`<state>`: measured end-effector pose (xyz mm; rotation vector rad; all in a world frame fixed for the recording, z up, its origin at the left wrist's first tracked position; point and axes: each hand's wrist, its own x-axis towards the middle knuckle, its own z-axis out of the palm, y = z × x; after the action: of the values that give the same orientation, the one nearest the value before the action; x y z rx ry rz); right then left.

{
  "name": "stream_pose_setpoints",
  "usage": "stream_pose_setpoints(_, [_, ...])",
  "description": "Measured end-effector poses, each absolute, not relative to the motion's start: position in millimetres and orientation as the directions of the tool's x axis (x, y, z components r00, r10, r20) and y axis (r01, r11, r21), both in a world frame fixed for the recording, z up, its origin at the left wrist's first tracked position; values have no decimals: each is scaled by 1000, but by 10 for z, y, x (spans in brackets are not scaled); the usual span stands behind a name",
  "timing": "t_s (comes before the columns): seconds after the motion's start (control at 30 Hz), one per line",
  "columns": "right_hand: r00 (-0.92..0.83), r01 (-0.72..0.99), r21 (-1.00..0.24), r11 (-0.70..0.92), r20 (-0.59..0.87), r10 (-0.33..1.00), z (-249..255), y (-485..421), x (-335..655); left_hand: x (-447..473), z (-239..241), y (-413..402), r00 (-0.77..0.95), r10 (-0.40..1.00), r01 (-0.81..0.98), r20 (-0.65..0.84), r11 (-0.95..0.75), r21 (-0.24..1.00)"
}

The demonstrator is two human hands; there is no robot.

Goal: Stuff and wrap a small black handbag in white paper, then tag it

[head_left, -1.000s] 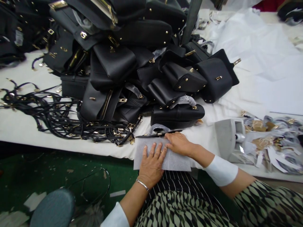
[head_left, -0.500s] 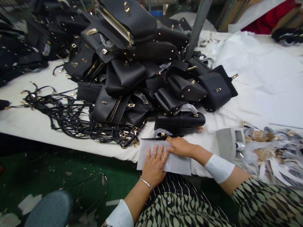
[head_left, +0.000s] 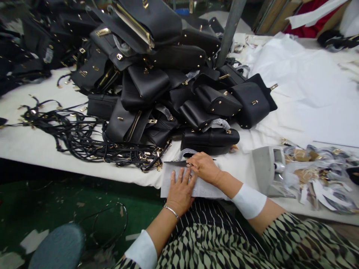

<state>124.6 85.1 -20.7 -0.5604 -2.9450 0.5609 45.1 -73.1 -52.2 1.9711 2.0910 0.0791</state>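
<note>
Pale grey, the thin sheet (head_left: pixel 209 190) lies beneath my flat, splayed left hand (head_left: pixel 180 191); my right hand (head_left: pixel 206 168) curls at a black edge (head_left: pixel 174 163), its grip unclear to me.

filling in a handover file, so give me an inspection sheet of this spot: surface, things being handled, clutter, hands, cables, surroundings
Surface: table covered in white
Things handled: pale sheet at the near edge; black edge and wrapped handle show just beyond
Clutter: piled black bags; tangled black straps; loose wrapped parts beside a grey holder
Hands: left hand spread on the sheet; right hand bent at the black edge, grip unclear
Cables: nothing seen for certain
Surroundings: green floor with paper scraps; round stool; post
</note>
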Motion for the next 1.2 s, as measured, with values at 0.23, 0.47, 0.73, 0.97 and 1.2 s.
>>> stream_pose_setpoints(0.23, [-881,370,-435,821,118,459,-379,648,1434,461,-507,-720,-59,984,973,-167,94,212])
stream_pose_setpoints(0.47, [-844,469,-399,788,61,533,-435,793,1322,481,-475,-724,-110,981,969,-159,141,202])
stream_pose_setpoints(0.73, [-887,276,-380,883,253,386,-659,635,1478,439,-457,-678,-112,976,964,-184,152,217])
stream_pose_setpoints(0.97, [-904,206,-494,845,234,357,-753,622,1647,382,-400,-664,-68,981,969,-183,108,220])
stream_pose_setpoints(1.2, [-896,236,-450,861,241,372,-859,588,1699,213,-407,-796,60,998,907,-34,-40,418])
